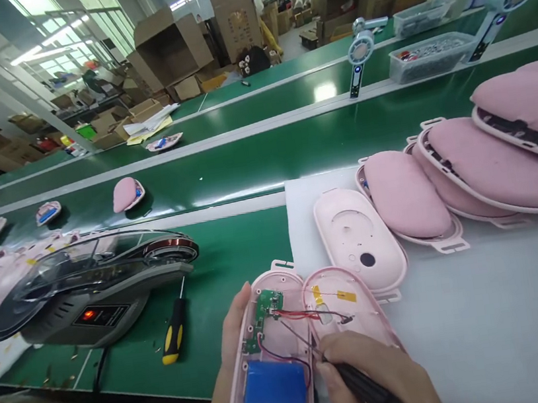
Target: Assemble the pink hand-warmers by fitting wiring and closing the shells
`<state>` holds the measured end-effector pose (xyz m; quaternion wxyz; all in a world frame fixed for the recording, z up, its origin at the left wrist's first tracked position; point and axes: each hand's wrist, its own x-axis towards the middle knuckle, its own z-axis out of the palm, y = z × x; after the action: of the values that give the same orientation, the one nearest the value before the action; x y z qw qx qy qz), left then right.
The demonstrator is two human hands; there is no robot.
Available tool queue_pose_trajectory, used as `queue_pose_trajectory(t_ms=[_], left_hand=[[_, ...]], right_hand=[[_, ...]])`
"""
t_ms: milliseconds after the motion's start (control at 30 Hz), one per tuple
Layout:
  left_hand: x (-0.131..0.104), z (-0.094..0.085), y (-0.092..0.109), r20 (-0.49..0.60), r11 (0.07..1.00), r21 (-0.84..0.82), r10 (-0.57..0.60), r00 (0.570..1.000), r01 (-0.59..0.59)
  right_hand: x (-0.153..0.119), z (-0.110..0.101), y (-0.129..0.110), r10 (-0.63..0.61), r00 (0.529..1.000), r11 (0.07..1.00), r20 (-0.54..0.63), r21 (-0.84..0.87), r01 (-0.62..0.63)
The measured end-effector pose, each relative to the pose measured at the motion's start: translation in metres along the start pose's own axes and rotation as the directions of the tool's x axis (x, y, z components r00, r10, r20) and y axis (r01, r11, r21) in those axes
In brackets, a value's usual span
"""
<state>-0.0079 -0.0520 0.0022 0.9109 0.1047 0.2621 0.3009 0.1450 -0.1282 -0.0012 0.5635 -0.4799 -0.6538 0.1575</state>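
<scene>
My left hand (234,330) grips the left edge of an open pink plastic shell (288,284). Inside it are a green circuit board (268,304) and a blue battery pack (275,387). Red and black wires (298,315) run from the board to the second shell half (362,314), which lies against it on the right with yellow tape pieces inside. My right hand (379,366) is closed around a black-handled screwdriver (368,391). Its thin shaft points up and left over the shell, the tip near the board's lower right; whether it touches anything I cannot tell.
Pink padded units (406,195) and a pink cover (359,239) lie on the white sheet (467,327). At left stand a grey machine (98,305) with a clear cover and a yellow-black screwdriver (174,331). Beyond run green conveyor lanes (234,169), a clear bin (429,59) and small fans (361,52).
</scene>
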Motion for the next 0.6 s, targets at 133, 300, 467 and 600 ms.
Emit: queue_pose_trajectory(t_ms=[133,300,467,600], left_hand=[[-0.0007,-0.0004,-0.0001,-0.001,1.0,-0.002,-0.016,1.0,0.016],[-0.0019,0.0023,-0.0009,0.015,0.998,-0.034,-0.058,0.998,0.058],[-0.0022,0.0016,-0.0007,0.016,0.998,-0.036,-0.055,0.998,0.055],[-0.0031,-0.0013,-0.0009,-0.014,0.998,-0.029,-0.064,0.998,0.064]], right_hand=[[0.004,0.0084,-0.0007,-0.006,1.0,1.0,0.014,-0.009,0.006],[0.006,0.0063,0.0014,0.068,0.992,0.994,0.106,0.084,-0.077],[0.0056,0.0055,0.0019,0.078,0.994,0.995,0.08,0.063,-0.083],[0.0058,0.0069,0.002,0.088,0.988,0.991,0.126,0.094,-0.1]])
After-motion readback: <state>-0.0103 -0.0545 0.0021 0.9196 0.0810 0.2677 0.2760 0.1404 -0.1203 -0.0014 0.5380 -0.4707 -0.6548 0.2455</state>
